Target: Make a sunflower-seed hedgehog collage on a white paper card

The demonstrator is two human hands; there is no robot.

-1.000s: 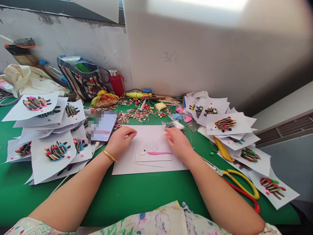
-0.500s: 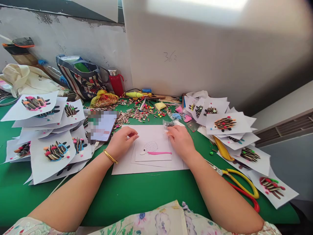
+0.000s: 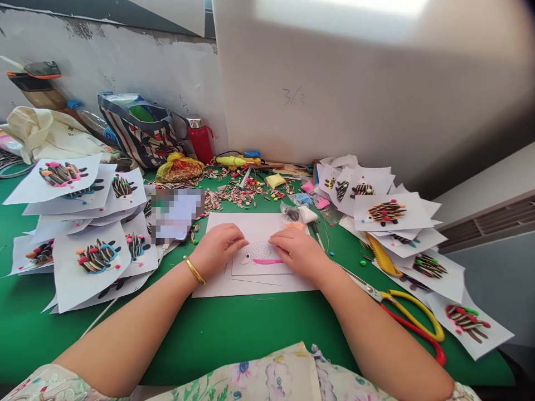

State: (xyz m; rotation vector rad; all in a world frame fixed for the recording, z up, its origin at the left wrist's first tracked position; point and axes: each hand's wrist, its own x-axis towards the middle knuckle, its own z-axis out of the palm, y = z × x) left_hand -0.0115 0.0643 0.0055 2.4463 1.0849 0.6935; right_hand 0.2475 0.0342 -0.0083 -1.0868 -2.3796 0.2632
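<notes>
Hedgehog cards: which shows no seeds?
The card between the left hand and right hand: its hedgehog has only speckles above a pink strip; those visible on side piles wear seeds.

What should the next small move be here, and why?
Probably the right hand should bend the pink clay strip up around the hedgehog drawing: the strip runs straight along its underside, the visible back shows no clay, and that hand is beside it.

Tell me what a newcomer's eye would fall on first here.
Probably the hedgehog drawing with its pink strip, in the middle between the left hand and right hand. Then the left card pile and right card pile at the sides, and the yellow-and-red scissors beside the right card pile.
</notes>
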